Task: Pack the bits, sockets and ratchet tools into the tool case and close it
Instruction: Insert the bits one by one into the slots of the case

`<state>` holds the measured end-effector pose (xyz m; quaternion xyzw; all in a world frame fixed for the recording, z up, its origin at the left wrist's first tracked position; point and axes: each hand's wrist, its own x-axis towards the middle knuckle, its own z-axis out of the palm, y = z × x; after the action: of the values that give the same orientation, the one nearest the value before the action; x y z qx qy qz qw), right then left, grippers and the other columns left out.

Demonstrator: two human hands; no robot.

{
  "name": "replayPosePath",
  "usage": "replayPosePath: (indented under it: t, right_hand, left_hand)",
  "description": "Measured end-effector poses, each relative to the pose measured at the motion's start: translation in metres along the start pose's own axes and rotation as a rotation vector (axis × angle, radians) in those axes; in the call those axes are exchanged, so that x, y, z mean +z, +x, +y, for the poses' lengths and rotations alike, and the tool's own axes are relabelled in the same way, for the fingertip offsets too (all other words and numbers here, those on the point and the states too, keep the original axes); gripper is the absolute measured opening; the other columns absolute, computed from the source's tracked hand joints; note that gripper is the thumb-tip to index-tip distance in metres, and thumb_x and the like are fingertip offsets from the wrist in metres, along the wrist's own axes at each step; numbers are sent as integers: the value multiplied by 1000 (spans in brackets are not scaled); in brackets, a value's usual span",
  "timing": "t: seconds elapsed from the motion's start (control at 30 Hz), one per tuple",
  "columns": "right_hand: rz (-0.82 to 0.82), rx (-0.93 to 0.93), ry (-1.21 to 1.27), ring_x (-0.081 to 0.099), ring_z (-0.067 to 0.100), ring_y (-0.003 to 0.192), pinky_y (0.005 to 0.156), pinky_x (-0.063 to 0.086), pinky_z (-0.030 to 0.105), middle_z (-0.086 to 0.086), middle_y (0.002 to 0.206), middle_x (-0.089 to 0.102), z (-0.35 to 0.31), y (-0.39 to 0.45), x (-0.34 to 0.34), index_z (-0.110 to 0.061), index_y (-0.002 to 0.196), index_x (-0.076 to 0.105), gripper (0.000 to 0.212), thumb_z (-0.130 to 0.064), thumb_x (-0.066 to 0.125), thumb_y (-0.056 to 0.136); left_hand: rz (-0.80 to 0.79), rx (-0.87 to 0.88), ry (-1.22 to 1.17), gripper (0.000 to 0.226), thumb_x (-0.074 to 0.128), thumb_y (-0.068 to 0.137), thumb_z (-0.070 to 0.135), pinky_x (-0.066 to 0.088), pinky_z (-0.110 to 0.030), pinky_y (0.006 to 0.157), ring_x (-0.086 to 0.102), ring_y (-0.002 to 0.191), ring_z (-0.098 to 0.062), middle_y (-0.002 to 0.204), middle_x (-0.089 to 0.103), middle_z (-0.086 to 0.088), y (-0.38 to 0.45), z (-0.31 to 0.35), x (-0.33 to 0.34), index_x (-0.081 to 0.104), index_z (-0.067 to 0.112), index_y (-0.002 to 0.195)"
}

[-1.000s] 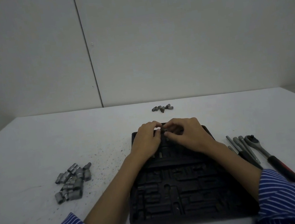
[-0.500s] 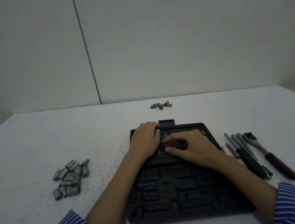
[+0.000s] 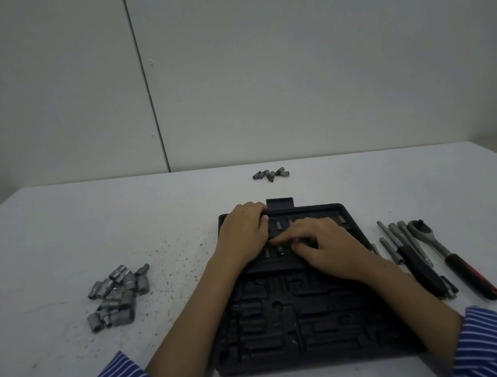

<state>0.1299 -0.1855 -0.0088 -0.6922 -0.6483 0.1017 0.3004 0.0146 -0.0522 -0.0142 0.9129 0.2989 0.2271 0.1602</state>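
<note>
Presently, in the head view, the right hand (image 3: 328, 245) lies knuckles-up over the far bit row of the tool case (image 3: 303, 314), fingertips (image 3: 277, 241) pointing toward nine o'clock and pressing at small upright bits (image 3: 279, 249); whether it pinches one cannot be told. The left hand (image 3: 244, 233) rests curled on the case's far-left rim, steadying it. Loose bits (image 3: 270, 174) wait at twelve o'clock, sockets (image 3: 116, 291) at nine, ratchet tools (image 3: 425, 253) at three, long axes running near-to-far; the right hand is nearer those.
</note>
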Motion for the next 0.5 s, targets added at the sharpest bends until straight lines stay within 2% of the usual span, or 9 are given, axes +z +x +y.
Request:
replayPosePath:
  t: [0.1, 0.3, 0.5]
  right_hand:
    - [31, -9, 40, 56, -5, 86, 75, 41, 16, -23, 89, 60, -1, 0, -1, -30, 104, 71, 41, 0, 51, 84]
    - [36, -10, 41, 61, 3, 93, 84, 52, 37, -16, 95, 66, 1, -1, 0, -29, 98, 72, 46, 4, 48, 78]
    - [37, 4, 31, 60, 7, 94, 86, 51, 41, -15, 97, 67, 4, 1, 4, -27, 96, 74, 50, 9, 45, 77]
  left_hand:
    - [-4, -6, -4, 32, 41, 97, 20, 37, -31, 96, 48, 115, -19, 124, 57, -4, 0, 0, 0, 53, 12, 125]
    - [-5, -3, -6, 32, 42, 97, 20, 37, -31, 96, 47, 116, -20, 125, 57, -4, -1, 0, 0, 53, 12, 126]
    - [-9, -2, -10, 33, 42, 96, 21, 38, -33, 98, 47, 116, -20, 126, 57, -4, -2, -1, 0, 52, 12, 126]
